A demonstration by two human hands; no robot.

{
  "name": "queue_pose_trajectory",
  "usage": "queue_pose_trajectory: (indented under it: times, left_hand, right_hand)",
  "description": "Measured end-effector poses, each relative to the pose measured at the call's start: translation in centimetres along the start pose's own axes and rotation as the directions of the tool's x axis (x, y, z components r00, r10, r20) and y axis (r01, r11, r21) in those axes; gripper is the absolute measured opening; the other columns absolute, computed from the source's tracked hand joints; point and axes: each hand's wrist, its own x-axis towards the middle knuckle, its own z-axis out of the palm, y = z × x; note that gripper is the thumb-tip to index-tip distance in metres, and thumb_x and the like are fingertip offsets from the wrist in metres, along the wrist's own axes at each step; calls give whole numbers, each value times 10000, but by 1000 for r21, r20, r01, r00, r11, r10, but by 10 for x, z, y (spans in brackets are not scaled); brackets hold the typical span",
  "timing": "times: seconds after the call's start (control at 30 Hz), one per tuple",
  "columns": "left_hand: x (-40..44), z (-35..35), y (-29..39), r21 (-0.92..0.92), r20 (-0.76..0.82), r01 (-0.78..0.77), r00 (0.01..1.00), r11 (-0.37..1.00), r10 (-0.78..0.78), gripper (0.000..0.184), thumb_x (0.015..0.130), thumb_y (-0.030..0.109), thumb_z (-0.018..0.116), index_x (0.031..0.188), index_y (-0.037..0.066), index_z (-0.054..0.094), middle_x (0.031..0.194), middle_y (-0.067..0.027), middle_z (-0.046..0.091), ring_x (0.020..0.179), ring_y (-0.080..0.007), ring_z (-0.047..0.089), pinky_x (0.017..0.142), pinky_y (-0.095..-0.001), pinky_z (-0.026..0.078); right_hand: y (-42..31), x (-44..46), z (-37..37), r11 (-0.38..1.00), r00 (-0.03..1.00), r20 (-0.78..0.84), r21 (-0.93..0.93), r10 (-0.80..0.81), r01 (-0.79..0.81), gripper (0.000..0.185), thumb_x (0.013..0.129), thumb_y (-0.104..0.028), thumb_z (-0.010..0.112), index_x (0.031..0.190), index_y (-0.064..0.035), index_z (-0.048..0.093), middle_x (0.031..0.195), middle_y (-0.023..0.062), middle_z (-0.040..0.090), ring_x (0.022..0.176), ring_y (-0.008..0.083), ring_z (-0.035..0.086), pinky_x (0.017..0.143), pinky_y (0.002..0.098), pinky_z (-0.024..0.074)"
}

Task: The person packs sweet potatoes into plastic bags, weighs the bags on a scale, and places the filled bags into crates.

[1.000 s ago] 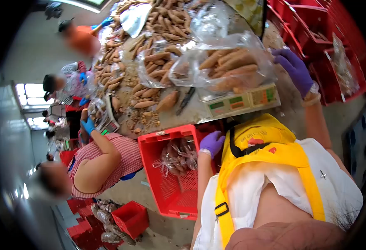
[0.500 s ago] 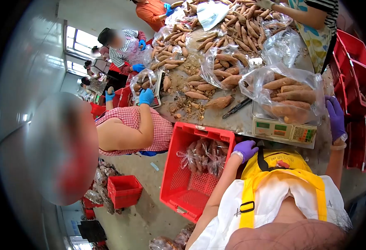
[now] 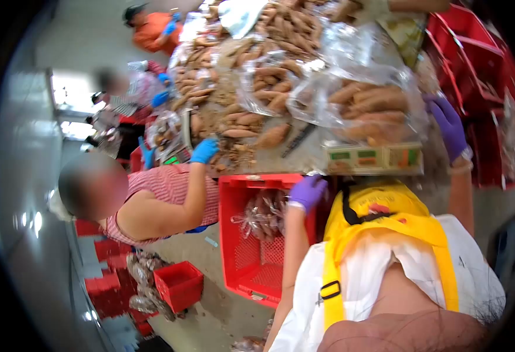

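Observation:
My left hand (image 3: 308,192), in a purple glove, is over the near right corner of a red crate (image 3: 228,205), by the table edge. Motion blur smears its fingers, so its grip does not show. In the crate lie clear bags of sweet potatoes (image 3: 263,214). My right hand (image 3: 447,125), also purple-gloved, is to the right of the scale with fingers stretched out and nothing visible in them. An open clear bag of sweet potatoes (image 3: 377,108) rests on the digital scale (image 3: 372,158) in front of me, near that hand. Whether the fingers touch the plastic I cannot tell.
Sweet potatoes (image 3: 289,26) cover the far table, with another open bag (image 3: 272,85) nearer. A dark tool (image 3: 298,139) lies left of the scale. A co-worker in blue gloves (image 3: 204,151) stands left. Red crates (image 3: 465,64) stack right; another crate (image 3: 178,286) is on the floor.
The whole view has shifted and blurred. My left hand has moved left onto the crate's corner. My right hand has moved slightly farther forward beside the scale. The bag is still on the scale.

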Motion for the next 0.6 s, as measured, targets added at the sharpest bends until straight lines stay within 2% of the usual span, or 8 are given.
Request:
queue_pose_trajectory:
  times: [0.03, 0.1, 0.17, 0.23, 0.37, 0.47, 0.57, 0.6]
  left_hand:
    - [0, -6, -4, -17, -39, 29, 999, 999, -29, 476, 862, 391, 563, 1178, 36, 584, 1146, -186, 609, 1073, -328, 579, 924, -395, 448]
    - [0, -28, 2, -77, -81, 40, 996, 996, -46, 429, 895, 328, 562, 1188, 16, 578, 1162, -189, 608, 1076, -305, 587, 911, -373, 451]
    - [1, -41, -4, -159, -198, 51, 977, 986, -83, 394, 897, 291, 577, 1170, 8, 585, 1141, -186, 618, 1043, -282, 601, 901, -350, 455]
    - [6, -57, -12, -77, -318, -47, 948, 996, 21, 371, 901, 260, 591, 1158, -8, 585, 1111, -170, 633, 1016, -238, 607, 895, -323, 457]
    - [21, -73, -14, -387, -440, -76, 891, 919, -112, 348, 918, 210, 586, 1164, -37, 571, 1116, -134, 627, 1016, -177, 584, 896, -289, 450]
    - [34, -85, -9, -312, -455, -84, 888, 947, -71, 380, 936, 249, 557, 1189, -35, 557, 1125, -132, 623, 1009, -172, 584, 890, -281, 449]
    - [57, -81, -5, -348, -529, -167, 847, 922, -46, 427, 956, 299, 514, 1205, -47, 540, 1117, -143, 624, 989, -181, 584, 884, -295, 450]
    - [70, -74, -11, -260, -609, -244, 792, 934, 37, 453, 959, 321, 500, 1217, -50, 530, 1130, -165, 617, 1007, -208, 583, 899, -311, 444]
  right_hand:
    - [-9, -4, 3, 997, 998, -14, -56, -58, 57, 222, 945, -131, 496, 1096, 10, 579, 952, 28, 591, 895, 106, 555, 835, 250, 444]
    - [-14, -7, 1, 999, 999, -9, 6, -46, 46, 231, 943, -149, 510, 1092, 13, 579, 957, 20, 591, 928, 102, 542, 865, 243, 424]
    - [-21, -12, -4, 1000, 1000, 29, -23, -2, 2, 240, 942, -168, 529, 1099, 7, 578, 984, 14, 592, 945, 95, 532, 887, 241, 411]
    - [-33, -17, 0, 998, 998, 30, -2, -59, 59, 254, 939, -185, 548, 1118, -7, 576, 1006, 7, 596, 954, 89, 528, 894, 241, 408]
    - [-42, -24, -3, 996, 995, 37, 24, -91, 90, 266, 933, -195, 564, 1134, -21, 573, 1042, 8, 595, 995, 78, 520, 915, 226, 400]
    - [-55, -30, -3, 990, 987, 77, 20, -141, 140, 282, 934, -194, 565, 1158, -24, 560, 1063, 12, 590, 1009, 74, 515, 917, 222, 402]
    - [-70, -34, 4, 986, 984, 62, -2, -168, 169, 343, 916, -225, 596, 1193, -30, 541, 1061, 12, 584, 993, 84, 518, 908, 229, 411]
    - [-71, -33, 9, 985, 983, 56, -3, -173, 173, 343, 916, -225, 596, 1193, -30, 541, 1061, 12, 584, 993, 84, 518, 908, 229, 411]
